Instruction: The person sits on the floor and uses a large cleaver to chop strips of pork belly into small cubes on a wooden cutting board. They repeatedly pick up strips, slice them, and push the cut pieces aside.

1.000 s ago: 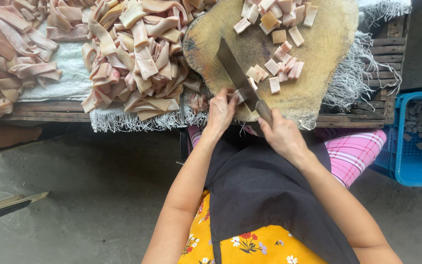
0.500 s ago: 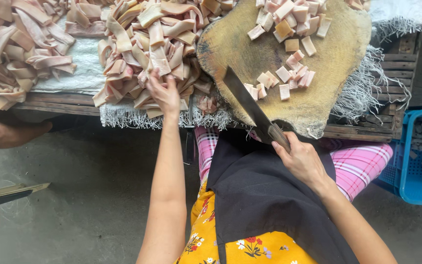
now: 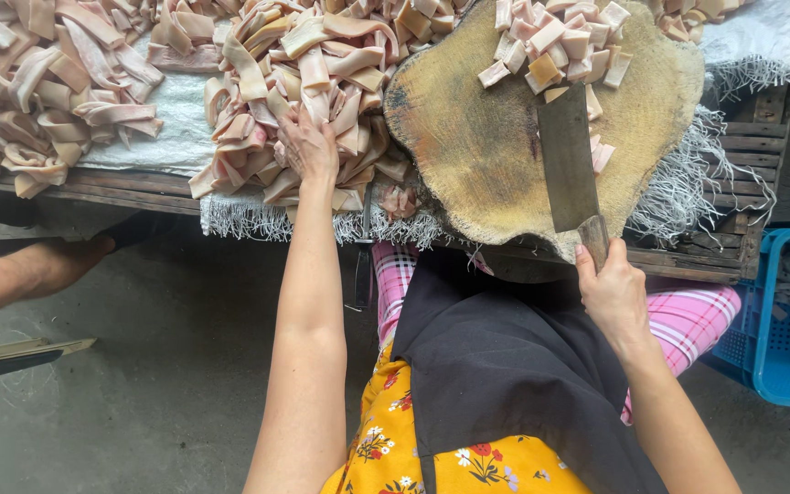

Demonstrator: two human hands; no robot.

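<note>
The left hand (image 3: 308,146) presses, fingers spread, on the strips (image 3: 304,82) beside the block (image 3: 468,146). The right hand (image 3: 610,293) grips the cleaver (image 3: 567,160), blade flat against the cubes (image 3: 555,41). A blue crate (image 3: 779,320) stands at right.

Looks like a rough food-prep yard or market stall: a worn wooden desk (image 3: 678,261) heaped with pale meat strips (image 3: 258,82), a thick tree-trunk chopping block (image 3: 477,137), a cleaver (image 3: 566,160), bare concrete floor (image 3: 157,384), a blue plastic crate (image 3: 784,320) alongside
</note>
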